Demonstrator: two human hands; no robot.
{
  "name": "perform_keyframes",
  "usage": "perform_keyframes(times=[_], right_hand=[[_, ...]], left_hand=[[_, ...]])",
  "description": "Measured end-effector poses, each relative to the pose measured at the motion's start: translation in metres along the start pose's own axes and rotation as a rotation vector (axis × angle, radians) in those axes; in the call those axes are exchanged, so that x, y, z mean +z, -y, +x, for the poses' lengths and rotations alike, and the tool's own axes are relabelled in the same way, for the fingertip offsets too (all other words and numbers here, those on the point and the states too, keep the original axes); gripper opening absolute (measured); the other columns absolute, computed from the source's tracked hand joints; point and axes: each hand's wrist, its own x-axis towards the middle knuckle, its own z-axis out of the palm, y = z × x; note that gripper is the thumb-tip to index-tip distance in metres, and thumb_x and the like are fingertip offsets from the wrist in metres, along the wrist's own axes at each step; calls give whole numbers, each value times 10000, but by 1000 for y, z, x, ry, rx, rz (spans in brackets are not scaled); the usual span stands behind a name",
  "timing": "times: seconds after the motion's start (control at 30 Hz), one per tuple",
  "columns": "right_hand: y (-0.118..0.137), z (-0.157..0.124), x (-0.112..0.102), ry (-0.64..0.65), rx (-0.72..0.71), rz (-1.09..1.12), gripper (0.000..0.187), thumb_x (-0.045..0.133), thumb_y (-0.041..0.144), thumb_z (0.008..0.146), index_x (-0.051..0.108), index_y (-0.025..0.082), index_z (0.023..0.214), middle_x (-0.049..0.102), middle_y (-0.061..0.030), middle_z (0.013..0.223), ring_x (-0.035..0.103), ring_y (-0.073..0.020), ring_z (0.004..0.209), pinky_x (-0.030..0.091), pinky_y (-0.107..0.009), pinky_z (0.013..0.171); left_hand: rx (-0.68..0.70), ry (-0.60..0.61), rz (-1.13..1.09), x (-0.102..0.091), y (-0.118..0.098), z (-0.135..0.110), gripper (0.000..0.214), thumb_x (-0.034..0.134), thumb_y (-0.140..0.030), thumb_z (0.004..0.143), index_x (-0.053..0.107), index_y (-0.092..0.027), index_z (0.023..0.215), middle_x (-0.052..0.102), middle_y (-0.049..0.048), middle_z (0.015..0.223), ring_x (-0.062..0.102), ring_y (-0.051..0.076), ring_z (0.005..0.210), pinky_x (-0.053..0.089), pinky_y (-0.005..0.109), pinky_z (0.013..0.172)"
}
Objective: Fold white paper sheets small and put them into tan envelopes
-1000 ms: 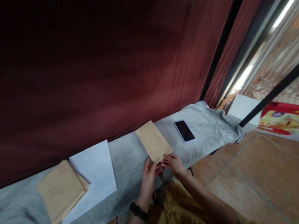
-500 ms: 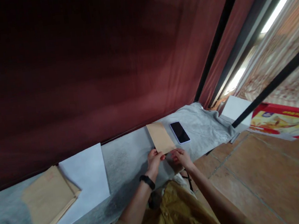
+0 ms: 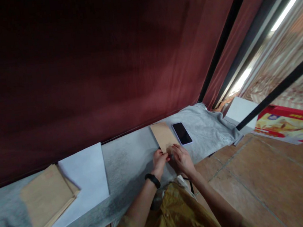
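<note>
A small brown paper envelope lies on the grey cloth, its near end between my two hands. My left hand, with a black band on the wrist, is closed on the envelope's near left corner. Fingers curled, my right hand grips the near right part of the same end and covers it. Exactly how the paper sits under those fingers is hidden. Just right of the envelope, a phone with a dark screen and pale case rests flat.
Grey cloth covers the long narrow bench. To the left, a stack of brown envelopes overlaps white paper. A dark red curtain hangs behind. At right are a black pole, a white panel and a red-yellow printed box.
My right hand has moved left and inward, from the envelope's near right corner onto its near end. The left hand keeps hold, and the view has shifted slightly.
</note>
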Motion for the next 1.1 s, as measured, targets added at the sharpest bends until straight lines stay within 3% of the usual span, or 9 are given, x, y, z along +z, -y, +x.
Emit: perform_keyframes(times=[0.13, 0.3, 0.4, 0.5, 0.6, 0.67, 0.87, 1.1], right_hand=[[8, -9, 12, 113, -90, -158, 461, 408, 295, 1055, 525, 143, 1475, 524, -168, 1542, 432, -265, 1471, 360, -493, 1208], [5, -12, 15, 147, -85, -236, 476, 366, 302, 1082, 500, 122, 1502, 476, -177, 1581, 375, -262, 1512, 350, -481, 1210], [3, -11, 16, 134, -84, -267, 482, 370, 318, 1084, 505, 120, 1503, 484, -178, 1575, 381, -276, 1508, 352, -483, 1203], [2, -13, 20, 106, -89, -289, 495, 394, 327, 1078, 482, 133, 1525, 465, -171, 1589, 386, -283, 1505, 344, -489, 1204], [1, -15, 24, 97, -98, -302, 494, 397, 317, 1072, 490, 133, 1521, 450, -161, 1601, 382, -277, 1508, 327, -478, 1214], [1, -15, 25, 96, -92, -305, 499, 394, 311, 1068, 487, 128, 1523, 461, -151, 1595, 388, -276, 1505, 319, -471, 1218], [4, -14, 24, 99, -79, -298, 528, 373, 320, 1066, 442, 138, 1557, 447, -138, 1605, 397, -286, 1501, 324, -475, 1211], [8, -12, 20, 104, -64, -275, 530, 384, 347, 1071, 428, 173, 1570, 416, -120, 1626, 414, -276, 1491, 324, -467, 1215]], left_hand=[[14, -14, 79, -6, 2, -1, 174, 756, -117, 728, 610, -163, 811, 720, 17, 716, 677, 121, 575, 545, 217, 583], [39, -57, 237, -17, 2, -8, 175, 745, -179, 794, 596, -186, 884, 667, -14, 639, 644, 147, 526, 502, 238, 539], [258, -134, 610, -23, 1, -12, 88, 629, -198, 907, 609, -186, 992, 717, 52, 822, 720, 203, 771, 554, 305, 715], [558, -67, 1039, -20, -3, -7, 185, 503, -195, 984, 633, -192, 1116, 719, 112, 1139, 678, 243, 1132, 516, 406, 1002], [707, 79, 1209, -9, -9, 13, 339, 505, -281, 1011, 593, -201, 1329, 581, 111, 1473, 462, 250, 1441, 352, 429, 1210], [764, 139, 1356, -1, -13, 31, 456, 452, -348, 1039, 509, -177, 1458, 465, 118, 1593, 334, 263, 1528, 262, 455, 1263], [754, 157, 1488, 16, -22, 85, 551, 358, -422, 1055, 402, -227, 1568, 409, 63, 1644, 249, 263, 1563, 174, 524, 1281], [694, 107, 1495, 23, -35, 124, 559, 305, -438, 1061, 373, -263, 1588, 385, 60, 1658, 225, 256, 1572, 113, 565, 1278]])
